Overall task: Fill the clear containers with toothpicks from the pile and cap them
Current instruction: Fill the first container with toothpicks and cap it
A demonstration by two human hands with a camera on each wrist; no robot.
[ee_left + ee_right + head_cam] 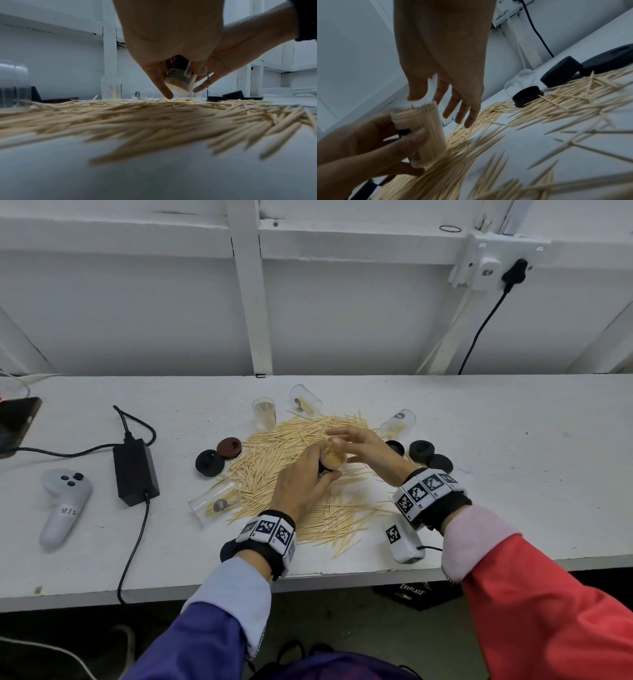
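A wide pile of toothpicks (274, 453) lies at mid-table. My left hand (301, 477) grips a clear container (334, 459) packed with toothpicks, tilted just above the pile; the same container (180, 81) shows between its fingers in the left wrist view. My right hand (359, 441) hovers at the container's open end with fingers straight and spread. In the right wrist view the right hand's thumb (416, 93) touches the toothpick tips of the container (423, 132), which the left hand (359, 142) holds. No cap is on it.
One clear container (263, 412) stands upright behind the pile; three lie on their sides (305, 402) (399, 422) (214, 503). Caps lie left (209, 462) (228, 447) and right (422, 451). A power adapter (135, 470), controller (63, 505) and white device (402, 539) sit nearby.
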